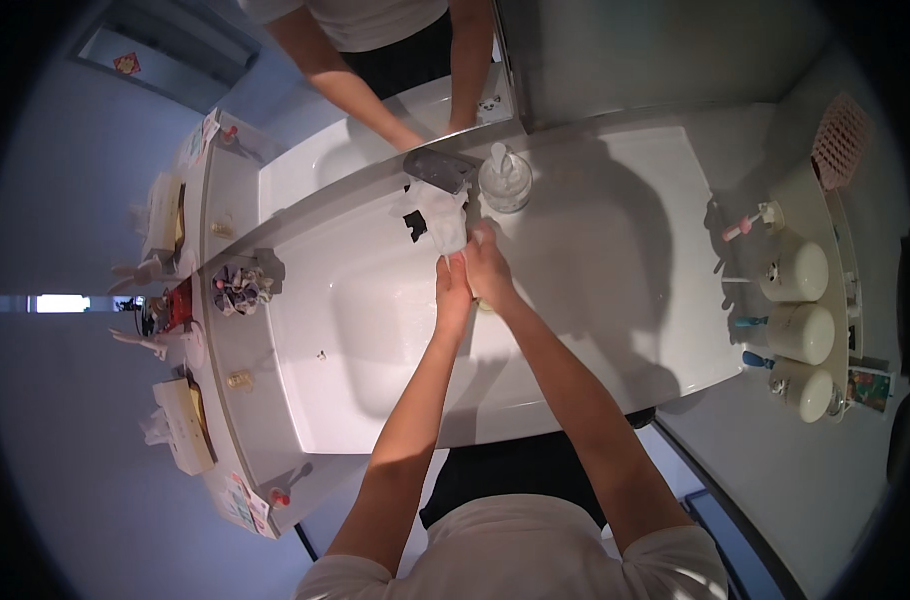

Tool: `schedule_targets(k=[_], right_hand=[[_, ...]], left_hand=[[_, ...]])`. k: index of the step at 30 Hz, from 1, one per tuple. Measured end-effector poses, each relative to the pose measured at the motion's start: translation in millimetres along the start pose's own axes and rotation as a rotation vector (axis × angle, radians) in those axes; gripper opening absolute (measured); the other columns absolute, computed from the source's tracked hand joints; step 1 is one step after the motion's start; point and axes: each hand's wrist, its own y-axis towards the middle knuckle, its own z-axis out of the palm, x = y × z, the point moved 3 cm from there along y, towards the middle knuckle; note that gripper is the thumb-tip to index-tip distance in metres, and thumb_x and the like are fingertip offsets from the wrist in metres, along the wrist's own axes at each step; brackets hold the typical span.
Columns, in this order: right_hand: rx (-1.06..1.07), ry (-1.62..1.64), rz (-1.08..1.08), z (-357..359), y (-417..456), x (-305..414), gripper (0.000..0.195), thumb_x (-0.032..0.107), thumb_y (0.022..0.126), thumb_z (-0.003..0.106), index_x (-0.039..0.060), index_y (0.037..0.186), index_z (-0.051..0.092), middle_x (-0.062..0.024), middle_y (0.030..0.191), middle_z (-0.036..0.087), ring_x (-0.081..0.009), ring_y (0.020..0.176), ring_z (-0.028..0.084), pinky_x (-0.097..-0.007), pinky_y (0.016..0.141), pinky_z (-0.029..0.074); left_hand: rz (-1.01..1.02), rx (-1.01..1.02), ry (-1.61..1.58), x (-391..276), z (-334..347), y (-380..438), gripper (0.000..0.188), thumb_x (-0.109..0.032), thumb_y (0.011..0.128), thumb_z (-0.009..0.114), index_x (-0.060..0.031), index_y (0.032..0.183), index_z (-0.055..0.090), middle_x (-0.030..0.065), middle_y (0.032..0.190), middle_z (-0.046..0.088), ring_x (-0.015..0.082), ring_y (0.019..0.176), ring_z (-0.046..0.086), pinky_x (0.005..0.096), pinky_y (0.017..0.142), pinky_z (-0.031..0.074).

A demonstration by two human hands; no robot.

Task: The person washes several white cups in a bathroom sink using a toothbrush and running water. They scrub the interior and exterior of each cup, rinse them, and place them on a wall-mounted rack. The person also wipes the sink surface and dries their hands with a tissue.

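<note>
A crumpled white cloth or tissue (446, 219) with black patches at its edge hangs over the back of a white washbasin (575, 330). My left hand (453, 281) pinches its near end. Pressed against it, my right hand (490, 262) grips the same end from the right, its fingers partly hidden. A dark grey slab-like fixture (440, 171), perhaps the top of a tap, sits just behind the cloth. Beside it stands a clear pump bottle (505, 180). Under my right wrist a small yellowish thing (486, 304) shows, too covered to identify.
A mirror (365, 112) rises behind the basin. On the left ledge are a patterned scrunchie (239, 289), a tissue box (184, 426) and a small gold item (239, 379). The right wall shelf carries several white cups (802, 334), blue-handled toothbrushes (755, 360) and a pink brush (841, 142).
</note>
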Motion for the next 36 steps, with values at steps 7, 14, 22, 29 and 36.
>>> schedule_targets(k=[7,14,22,29,36], right_hand=[[0.01,0.443,0.16,4,20,-11,0.055,0.055,0.094,0.047,0.0028,0.093,0.063,-0.0111,0.083,0.064,-0.0227,0.077,0.06,-0.0359,0.073,0.047],[-0.247,-0.076,-0.081,-14,8,-2,0.05,0.046,0.096,0.045,0.0038,0.073,0.059,-0.0184,0.071,0.062,-0.0354,0.068,0.06,-0.0441,0.064,0.046],[-0.052,-0.175,-0.152,-20,25,-4,0.048,0.043,0.096,0.043,0.0042,0.079,0.067,-0.0188,0.075,0.065,-0.036,0.073,0.064,-0.0434,0.069,0.048],[-0.253,0.9,0.613,-3,13,-10,0.049,0.042,0.098,0.048,-0.0044,0.105,0.063,-0.016,0.097,0.066,-0.0262,0.079,0.065,-0.0382,0.068,0.051],[-0.27,1.05,0.731,0,-3,-24,0.053,0.041,0.097,0.054,-0.0055,0.124,0.054,-0.0141,0.111,0.064,-0.0245,0.095,0.065,-0.0355,0.077,0.052]], left_hand=[[-0.384,0.091,-0.081,-10,-19,14,0.046,-0.048,0.101,0.031,-0.0133,0.126,0.049,0.0051,0.108,0.063,0.0151,0.089,0.063,0.0309,0.064,0.055],[-0.399,0.231,0.394,-4,-24,39,0.047,-0.044,0.101,0.031,-0.012,0.124,0.056,0.0081,0.099,0.069,0.0231,0.087,0.069,0.0378,0.06,0.055],[-0.107,0.328,0.399,-7,-1,58,0.052,-0.045,0.102,0.035,-0.0076,0.135,0.05,0.0108,0.124,0.061,0.0273,0.11,0.06,0.0422,0.086,0.051],[-0.339,0.252,-0.728,1,0,40,0.039,-0.035,0.101,0.039,-0.0136,0.131,0.05,0.0044,0.125,0.058,0.0209,0.106,0.058,0.0363,0.087,0.049],[-0.247,-0.193,-0.688,-16,26,15,0.045,-0.043,0.098,0.038,-0.0125,0.129,0.049,0.0038,0.125,0.057,0.023,0.107,0.057,0.0397,0.087,0.048]])
